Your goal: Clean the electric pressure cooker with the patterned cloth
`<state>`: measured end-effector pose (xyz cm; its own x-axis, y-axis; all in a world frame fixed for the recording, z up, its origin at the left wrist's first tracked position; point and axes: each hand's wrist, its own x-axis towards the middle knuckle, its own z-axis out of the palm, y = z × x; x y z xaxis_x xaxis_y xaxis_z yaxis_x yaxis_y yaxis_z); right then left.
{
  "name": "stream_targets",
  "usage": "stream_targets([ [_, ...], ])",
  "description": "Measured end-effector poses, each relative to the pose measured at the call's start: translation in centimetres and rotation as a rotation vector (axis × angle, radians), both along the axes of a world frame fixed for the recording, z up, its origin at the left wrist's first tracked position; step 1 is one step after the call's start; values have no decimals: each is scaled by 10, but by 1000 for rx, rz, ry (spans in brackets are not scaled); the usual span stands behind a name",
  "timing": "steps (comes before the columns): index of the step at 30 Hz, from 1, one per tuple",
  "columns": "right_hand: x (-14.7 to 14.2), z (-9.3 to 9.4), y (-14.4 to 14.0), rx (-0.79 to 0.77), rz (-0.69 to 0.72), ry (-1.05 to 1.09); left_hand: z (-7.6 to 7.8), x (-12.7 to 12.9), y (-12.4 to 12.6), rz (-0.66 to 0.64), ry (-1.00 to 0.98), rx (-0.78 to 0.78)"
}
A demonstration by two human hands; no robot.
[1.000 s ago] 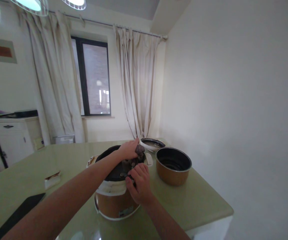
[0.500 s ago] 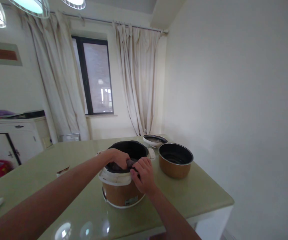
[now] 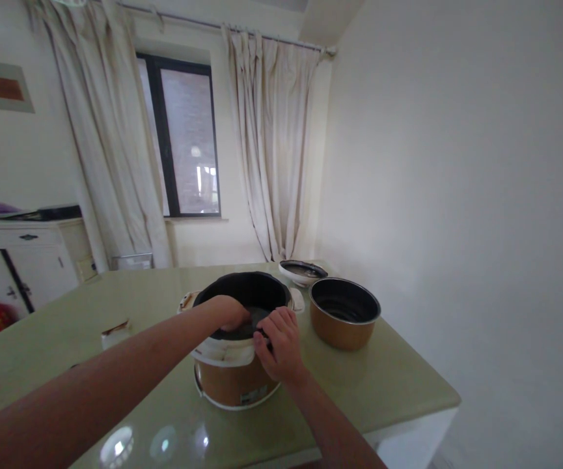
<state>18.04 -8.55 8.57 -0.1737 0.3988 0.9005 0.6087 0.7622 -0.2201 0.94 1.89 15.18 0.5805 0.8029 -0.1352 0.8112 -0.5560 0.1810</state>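
The rice cooker (image 3: 235, 365) stands on the green desk (image 3: 398, 381), lid off, with its dark inner cavity exposed. All positions below are referenced to this cooker.

Left hand (image 3: 230, 312): reaches in over the near rim of the cooker, fingers curled down into the cavity. A dark item sits under the fingers, but it is too indistinct to identify, so the grip state of this hand cannot be determined.

Right hand (image 3: 281, 345): rests on the near-right rim of the cooker, fingers bent over the edge and closed on the rim.

Inner pot (image 3: 343, 316): brown outside, dark inside, standing upright on the desk just to the right of the cooker, not touching it.

Lid (image 3: 302, 271): white with a dark centre, lying on the desk behind and to the right of the cooker, near the curtain (image 3: 274, 150).

Small white block (image 3: 115, 332): on the desk well to the left of the cooker.

White cabinet (image 3: 22, 264): against the wall, far left of the cooker.
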Motion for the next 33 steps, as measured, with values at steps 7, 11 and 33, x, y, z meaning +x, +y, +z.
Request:
stream_targets([
  [7,-2,0,-1,-5,-11,13,23,24,12,34,345,300],
  [11,-2,1,-2,-8,-8,5,31,50,20,-97,307,487],
  [33,1,-6,8,114,-12,2,83,-8,-33,-185,241,-275],
])
